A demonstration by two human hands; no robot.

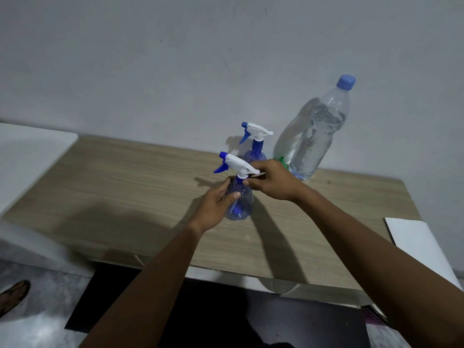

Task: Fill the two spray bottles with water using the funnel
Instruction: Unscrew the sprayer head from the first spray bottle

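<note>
Wood-grain laminate covers the table, which stands against a plain grey wall. Towards its back, two tinted blue spray bottles stand upright, one behind the other, each with a white trigger head and a blue nozzle pointing left. The person has both hands on the near spray bottle. The left hand is wrapped round its clear blue body, thumb across the front. The right hand pinches the collar just under the trigger head, which sits on the neck. The far spray bottle stands untouched just behind. To its right I can make out only a green sliver of the funnel, mostly hidden behind the right hand. Just beside that stands a tall clear water bottle, upright, blue cap on, filled most of the way up. A white sheet lies at the table's right edge. A sandalled foot shows on the floor at lower left.
</note>
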